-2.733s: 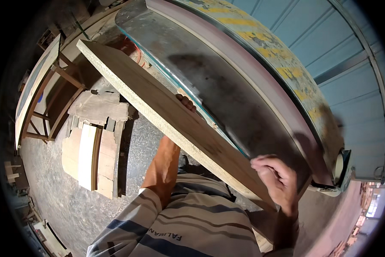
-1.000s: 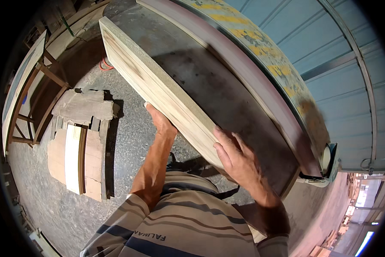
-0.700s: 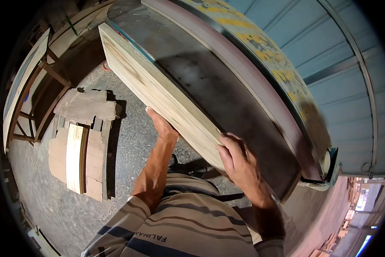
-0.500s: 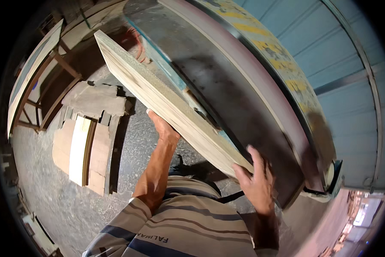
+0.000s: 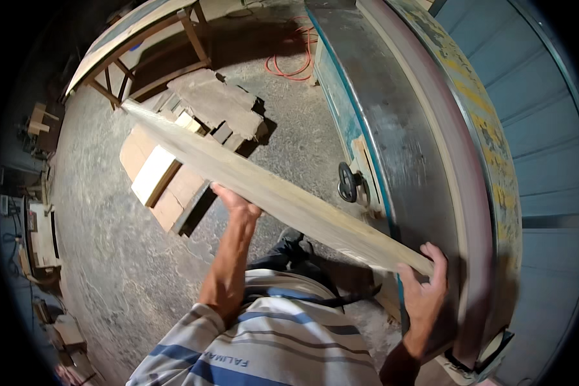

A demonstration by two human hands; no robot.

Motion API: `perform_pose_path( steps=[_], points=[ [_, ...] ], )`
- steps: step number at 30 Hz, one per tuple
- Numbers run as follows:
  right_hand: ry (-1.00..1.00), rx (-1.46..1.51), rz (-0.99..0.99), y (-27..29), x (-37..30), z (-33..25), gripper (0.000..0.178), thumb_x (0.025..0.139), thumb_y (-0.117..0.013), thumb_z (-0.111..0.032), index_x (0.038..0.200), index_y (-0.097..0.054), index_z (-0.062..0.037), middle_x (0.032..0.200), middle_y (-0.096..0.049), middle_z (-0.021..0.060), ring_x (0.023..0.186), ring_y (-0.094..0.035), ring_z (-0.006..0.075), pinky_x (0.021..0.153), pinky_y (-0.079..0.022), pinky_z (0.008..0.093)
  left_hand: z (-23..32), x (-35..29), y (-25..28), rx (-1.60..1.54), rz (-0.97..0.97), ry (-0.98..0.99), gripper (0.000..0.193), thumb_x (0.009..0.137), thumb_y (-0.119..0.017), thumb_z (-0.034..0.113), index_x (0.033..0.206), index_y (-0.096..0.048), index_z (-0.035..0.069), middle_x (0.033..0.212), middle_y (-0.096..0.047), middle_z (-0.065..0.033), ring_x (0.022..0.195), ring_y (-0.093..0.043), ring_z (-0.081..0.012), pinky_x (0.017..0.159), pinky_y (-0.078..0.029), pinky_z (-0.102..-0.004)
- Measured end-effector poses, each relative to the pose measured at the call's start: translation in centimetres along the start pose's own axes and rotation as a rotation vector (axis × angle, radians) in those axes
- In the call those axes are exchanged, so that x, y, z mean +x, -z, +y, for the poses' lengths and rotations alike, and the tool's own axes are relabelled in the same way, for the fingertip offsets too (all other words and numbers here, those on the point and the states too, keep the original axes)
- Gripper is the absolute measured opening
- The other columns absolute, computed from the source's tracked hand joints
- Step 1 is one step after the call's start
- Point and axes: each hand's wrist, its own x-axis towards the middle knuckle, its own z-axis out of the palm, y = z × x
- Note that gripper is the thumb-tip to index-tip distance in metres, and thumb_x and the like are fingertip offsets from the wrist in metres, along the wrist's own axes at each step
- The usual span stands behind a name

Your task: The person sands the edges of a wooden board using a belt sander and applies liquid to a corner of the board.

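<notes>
A long pale wooden board [image 5: 283,193] slants across the view from far left to near right, held off the floor in both hands. My left hand [image 5: 238,204] grips its lower edge near the middle, with part of the fingers hidden behind the wood. At the near right end, my right hand [image 5: 423,289] holds the board's corner between thumb and fingers. That end reaches over the dark metal table [image 5: 402,128] of a long sanding machine. Along the table's far side runs an upright pinkish sanding belt [image 5: 440,128].
A black handwheel [image 5: 348,183] sits on the machine's near side. Orange hose [image 5: 289,72] lies on the floor beyond it. Stacked wood pieces [image 5: 154,177] and torn cardboard [image 5: 218,100] lie at left, near a wooden-framed table [image 5: 144,42]. A corrugated wall [image 5: 553,161] stands at right.
My view has swung left, so the machine and floor stack sit farther right. The board has tilted to show its broad face, and my right hand has closed on its end.
</notes>
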Motion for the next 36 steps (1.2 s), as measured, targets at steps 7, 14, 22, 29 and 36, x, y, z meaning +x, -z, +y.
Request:
perform_pose_path(
  steps=[7,14,22,29,36],
  points=[
    [0.252,0.261,-0.282,-5.0,2.6,0.1,0.066,0.067,-0.081,-0.02,0.12,-0.045,-0.0033,0.098,-0.061,0.013,0.089,-0.059,0.0236,0.078,-0.048,0.0344,8.8,-5.6,9.1,-0.051,0.27,-0.275,0.042,0.087,-0.038,0.05,0.095,-0.054,0.012,0.089,-0.058,-0.0059,0.081,-0.06,-0.0237,0.066,-0.053,-0.0407],
    [0.443,0.446,-0.579,-9.1,0.5,-3.2,0.065,0.071,-0.078,-0.022,0.122,-0.043,-0.0045,0.097,-0.062,0.0118,0.088,-0.061,0.0234,0.078,-0.049,0.0345,14.0,-11.9,20.6,-0.145,0.401,-0.417,0.05,0.076,-0.038,0.061,0.1,-0.054,0.02,0.102,-0.059,-0.0009,0.091,-0.059,-0.0201,0.076,-0.05,-0.0407],
    [0.743,0.558,-0.777,-13.2,-5.3,-9.8,0.065,0.07,-0.079,-0.023,0.121,-0.044,-0.0045,0.097,-0.062,0.0117,0.087,-0.061,0.0226,0.078,-0.049,0.0325,16.5,-16.9,36.6,-0.209,0.603,-0.699,0.056,0.071,-0.036,0.072,0.082,-0.044,0.018,0.081,-0.048,-0.0039,0.071,-0.048,-0.0238,0.064,-0.042,-0.0421],
    [0.803,0.615,-1.046,-17.7,-15.6,-17.5,0.056,0.072,-0.078,-0.02,0.116,-0.048,-0.0037,0.098,-0.062,0.0117,0.087,-0.061,0.0196,0.078,-0.049,0.0303,19.2,-22.1,48.3,0.861,1.021,-1.132,0.053,0.073,-0.036,0.07,0.07,-0.038,0.017,0.065,-0.043,-0.0018,0.057,-0.045,-0.0221,0.057,-0.04,-0.0367],
    [0.738,0.743,-1.403,-22.5,-24.4,-25.3,0.047,0.076,-0.074,-0.009,0.115,-0.047,-0.0026,0.101,-0.057,0.0088,0.09,-0.056,0.0147,0.075,-0.05,0.0247,22.8,-29.3,54.0,-0.73,0.745,-0.967,0.053,0.081,-0.029,0.063,0.105,-0.049,0.02,0.098,-0.056,-0.0017,0.087,-0.056,-0.0219,0.08,-0.048,-0.0425]
  ],
)
